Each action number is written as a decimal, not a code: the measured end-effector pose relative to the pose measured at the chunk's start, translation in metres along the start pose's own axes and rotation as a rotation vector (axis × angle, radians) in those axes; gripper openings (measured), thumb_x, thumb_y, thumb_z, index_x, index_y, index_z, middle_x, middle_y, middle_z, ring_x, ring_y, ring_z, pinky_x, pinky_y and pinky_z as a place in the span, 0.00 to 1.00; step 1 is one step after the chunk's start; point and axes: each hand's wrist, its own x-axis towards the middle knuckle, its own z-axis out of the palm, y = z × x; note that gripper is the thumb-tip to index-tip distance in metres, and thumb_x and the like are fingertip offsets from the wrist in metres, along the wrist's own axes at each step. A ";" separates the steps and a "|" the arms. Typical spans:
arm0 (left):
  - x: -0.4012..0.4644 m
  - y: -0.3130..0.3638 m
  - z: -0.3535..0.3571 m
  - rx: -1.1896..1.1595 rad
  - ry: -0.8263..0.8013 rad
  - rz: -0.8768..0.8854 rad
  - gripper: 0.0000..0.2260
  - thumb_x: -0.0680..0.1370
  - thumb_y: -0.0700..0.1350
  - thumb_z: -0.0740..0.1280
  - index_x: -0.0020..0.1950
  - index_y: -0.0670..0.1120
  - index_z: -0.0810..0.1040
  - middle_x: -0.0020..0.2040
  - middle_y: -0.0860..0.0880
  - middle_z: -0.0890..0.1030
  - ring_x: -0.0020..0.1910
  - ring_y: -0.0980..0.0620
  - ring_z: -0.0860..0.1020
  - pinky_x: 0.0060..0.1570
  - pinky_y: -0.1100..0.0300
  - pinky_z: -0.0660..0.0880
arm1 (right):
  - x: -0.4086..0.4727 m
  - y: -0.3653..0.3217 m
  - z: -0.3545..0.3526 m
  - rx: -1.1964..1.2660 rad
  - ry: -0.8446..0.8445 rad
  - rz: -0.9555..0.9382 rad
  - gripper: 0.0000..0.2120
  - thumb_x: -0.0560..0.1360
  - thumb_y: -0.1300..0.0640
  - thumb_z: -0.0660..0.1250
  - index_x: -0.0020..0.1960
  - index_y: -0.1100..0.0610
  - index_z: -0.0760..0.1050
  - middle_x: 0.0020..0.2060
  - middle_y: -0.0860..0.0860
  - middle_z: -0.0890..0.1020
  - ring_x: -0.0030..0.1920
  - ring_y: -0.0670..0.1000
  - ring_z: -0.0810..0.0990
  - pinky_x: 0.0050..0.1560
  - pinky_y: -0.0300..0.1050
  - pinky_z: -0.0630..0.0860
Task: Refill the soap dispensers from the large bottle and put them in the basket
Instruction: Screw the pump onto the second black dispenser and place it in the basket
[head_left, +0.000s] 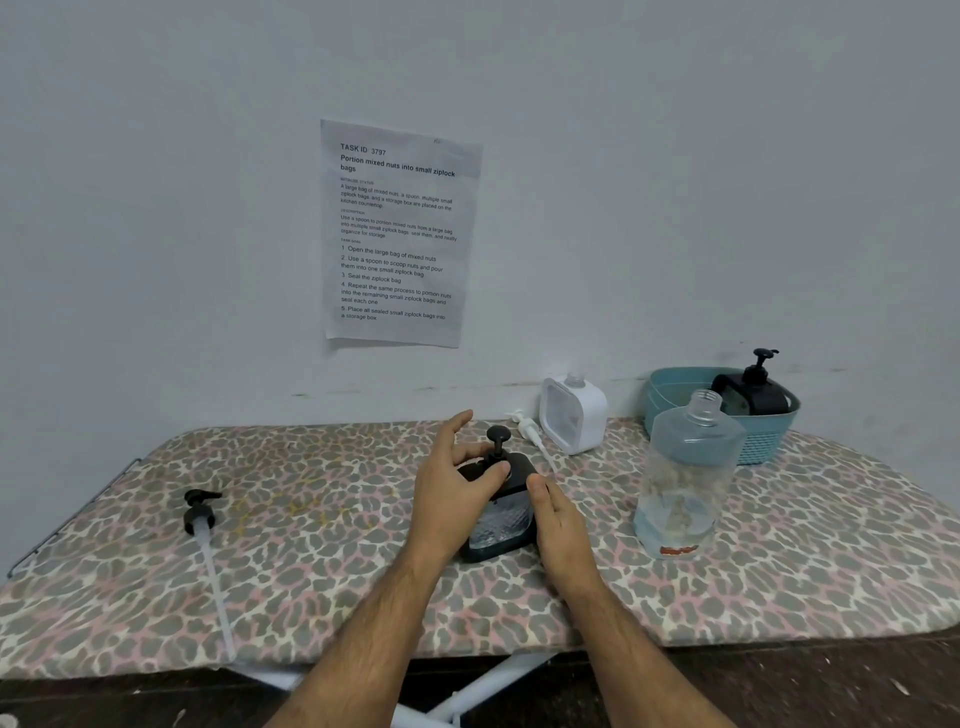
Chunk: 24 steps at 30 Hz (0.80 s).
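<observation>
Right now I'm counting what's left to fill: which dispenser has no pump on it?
The white dispenser by the wall: its neck is open. Both black ones, in the basket and in the hands, carry pumps.

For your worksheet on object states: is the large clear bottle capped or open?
Open. The large clear bottle shows a bare threaded neck, and its black pump lies apart on the table.

Wall sheet (397, 234), "TASK ID 3797", "Portion mixed nuts into small ziplock bags"
</observation>
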 end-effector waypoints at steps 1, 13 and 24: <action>-0.001 0.000 0.000 0.006 -0.010 0.005 0.30 0.74 0.43 0.74 0.70 0.60 0.67 0.51 0.57 0.84 0.54 0.62 0.80 0.61 0.58 0.76 | 0.000 0.000 0.000 -0.001 0.000 0.000 0.20 0.74 0.35 0.55 0.57 0.43 0.77 0.51 0.40 0.82 0.52 0.35 0.79 0.49 0.27 0.71; 0.001 0.007 0.012 0.100 0.053 -0.001 0.39 0.67 0.51 0.80 0.74 0.54 0.67 0.46 0.57 0.80 0.49 0.62 0.78 0.50 0.66 0.71 | 0.000 0.002 0.000 -0.018 0.009 -0.005 0.23 0.75 0.35 0.54 0.61 0.45 0.77 0.53 0.38 0.81 0.54 0.33 0.77 0.53 0.29 0.70; 0.000 0.000 0.000 0.085 -0.018 -0.046 0.34 0.71 0.49 0.77 0.74 0.56 0.66 0.52 0.62 0.80 0.57 0.63 0.77 0.65 0.59 0.69 | 0.001 0.004 0.000 -0.050 0.017 0.013 0.09 0.81 0.42 0.57 0.54 0.40 0.76 0.50 0.37 0.81 0.50 0.31 0.77 0.48 0.24 0.69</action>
